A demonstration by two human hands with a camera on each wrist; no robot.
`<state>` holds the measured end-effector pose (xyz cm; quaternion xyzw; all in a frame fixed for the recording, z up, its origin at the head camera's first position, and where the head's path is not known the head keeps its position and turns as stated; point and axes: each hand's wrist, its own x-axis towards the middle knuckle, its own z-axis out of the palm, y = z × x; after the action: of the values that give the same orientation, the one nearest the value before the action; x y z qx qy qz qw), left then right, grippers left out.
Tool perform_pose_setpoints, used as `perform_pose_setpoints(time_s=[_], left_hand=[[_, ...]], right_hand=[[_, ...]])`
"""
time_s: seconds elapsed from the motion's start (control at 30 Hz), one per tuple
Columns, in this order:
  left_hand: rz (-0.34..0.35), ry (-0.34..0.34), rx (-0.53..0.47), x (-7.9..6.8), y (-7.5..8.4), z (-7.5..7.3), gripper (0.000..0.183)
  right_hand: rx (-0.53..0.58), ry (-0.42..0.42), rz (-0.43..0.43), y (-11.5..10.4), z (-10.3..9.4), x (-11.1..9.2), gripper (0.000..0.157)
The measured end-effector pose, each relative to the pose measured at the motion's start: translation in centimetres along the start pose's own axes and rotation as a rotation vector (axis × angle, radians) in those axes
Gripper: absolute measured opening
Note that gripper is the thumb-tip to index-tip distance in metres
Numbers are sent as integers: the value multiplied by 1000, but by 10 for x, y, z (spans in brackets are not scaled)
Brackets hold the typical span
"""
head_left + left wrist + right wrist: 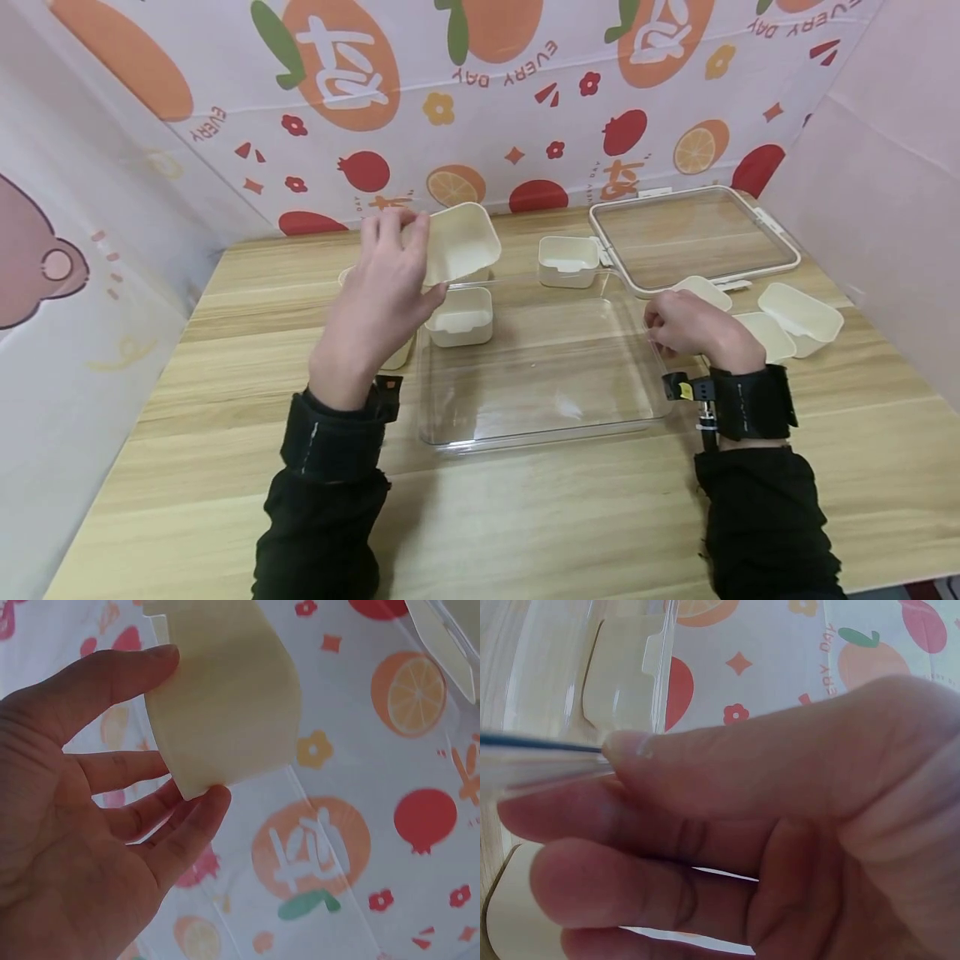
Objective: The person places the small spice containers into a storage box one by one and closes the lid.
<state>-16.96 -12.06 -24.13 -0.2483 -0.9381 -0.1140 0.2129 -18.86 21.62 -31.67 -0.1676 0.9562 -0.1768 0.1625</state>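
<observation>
My left hand (378, 292) holds a small cream plastic box (461, 242) up over the back left corner of a clear plastic bin (540, 437). In the left wrist view the thumb lies on one side of the cream box (225, 697) and the fingers on its edge. Another cream box (460, 325) stands upright inside the clear bin at its back left. My right hand (701, 333) is at the clear bin's right side; in the right wrist view its thumb and forefinger pinch the clear rim (540, 754).
A clear lid with a white frame (697, 237) lies at the back right. One cream box (567, 265) stands behind the clear bin; several, including a tilted cream box (801, 321), sit beyond my right hand. Part of a cream box (397, 357) shows left of the bin.
</observation>
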Motion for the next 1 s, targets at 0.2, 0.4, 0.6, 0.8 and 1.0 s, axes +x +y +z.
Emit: perform_pose_setpoints(time_s=[0.2,0.4,0.6,0.8,1.0], left_hand=[[89,-142,-7,11,8,11,68],[166,-210,-12,18,10,25,65],[168,-255,34,23,13,36,61],[195,-262,26,28,16,44,57],[238,-286,46,32,20,54,58]], right_hand=[[22,12,-18,1,0,1,7],[30,6,-28,3,1,1,7],[23,6,-9,4,1,2,7],[18,2,-8,3,2,3,7],[20,1,-5,3,2,2,6]])
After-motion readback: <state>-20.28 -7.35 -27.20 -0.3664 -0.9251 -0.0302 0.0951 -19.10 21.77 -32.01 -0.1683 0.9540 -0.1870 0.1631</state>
